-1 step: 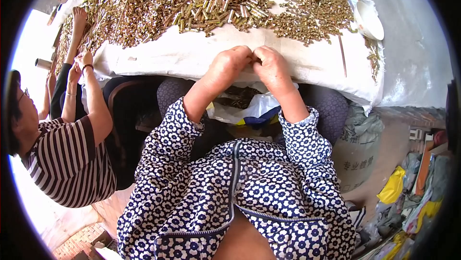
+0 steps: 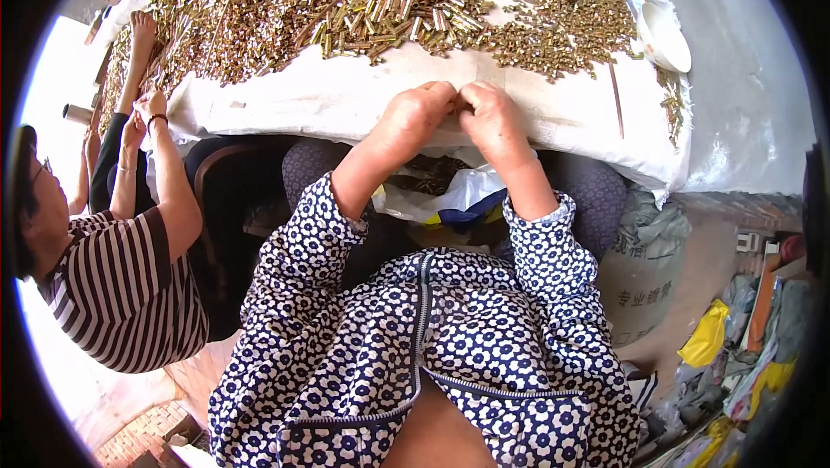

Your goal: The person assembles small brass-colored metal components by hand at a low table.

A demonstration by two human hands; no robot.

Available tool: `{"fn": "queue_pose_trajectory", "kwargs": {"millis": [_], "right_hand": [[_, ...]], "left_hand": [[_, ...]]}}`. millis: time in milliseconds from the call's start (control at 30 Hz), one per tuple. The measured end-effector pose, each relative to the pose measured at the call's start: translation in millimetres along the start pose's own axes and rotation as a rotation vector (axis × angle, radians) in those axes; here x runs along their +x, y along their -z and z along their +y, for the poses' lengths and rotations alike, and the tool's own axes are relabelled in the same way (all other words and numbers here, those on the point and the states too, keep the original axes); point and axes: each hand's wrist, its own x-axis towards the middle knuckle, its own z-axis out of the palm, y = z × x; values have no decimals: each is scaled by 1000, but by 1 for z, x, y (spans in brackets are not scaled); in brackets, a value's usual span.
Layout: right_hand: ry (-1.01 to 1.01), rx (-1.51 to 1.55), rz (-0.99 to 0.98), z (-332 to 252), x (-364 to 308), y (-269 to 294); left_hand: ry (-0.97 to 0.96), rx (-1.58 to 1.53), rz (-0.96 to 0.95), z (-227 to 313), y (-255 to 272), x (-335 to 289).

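My left hand [image 2: 415, 115] and my right hand [image 2: 489, 117] meet fingertip to fingertip at the near edge of the table's white cloth [image 2: 380, 88]. Both hands are closed in a pinch, and whatever sits between the fingers is too small or hidden to make out. Just beyond them lies a wide heap of small gold-coloured metal tubes [image 2: 406, 14]. Shorter metal pieces [image 2: 562, 31] are spread to its right. Below my hands, between my knees, hangs a white and blue plastic bag [image 2: 458, 200] with dark pieces behind it.
A thin brown rod [image 2: 616, 101] lies on the cloth at right, near a white bowl [image 2: 664, 36]. At left a person in a striped shirt [image 2: 130, 286] works at the same table, hands together. Crumpled bags and a yellow wrapper [image 2: 705, 334] lie on the floor at right.
Both my hands have shifted very slightly to the right, still pinched together. Nothing else has visibly moved.
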Motion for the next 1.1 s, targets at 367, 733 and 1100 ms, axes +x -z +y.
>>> {"fn": "queue_pose_trajectory", "kwargs": {"millis": [367, 733, 1100], "right_hand": [[-101, -488, 276, 54, 26, 8], [-9, -571, 353, 77, 28, 9], [13, -614, 278, 58, 34, 29]], "left_hand": [[89, -14, -80, 9, -6, 9], [411, -165, -95, 28, 8, 4], [9, 358, 50, 16, 44, 36]]}}
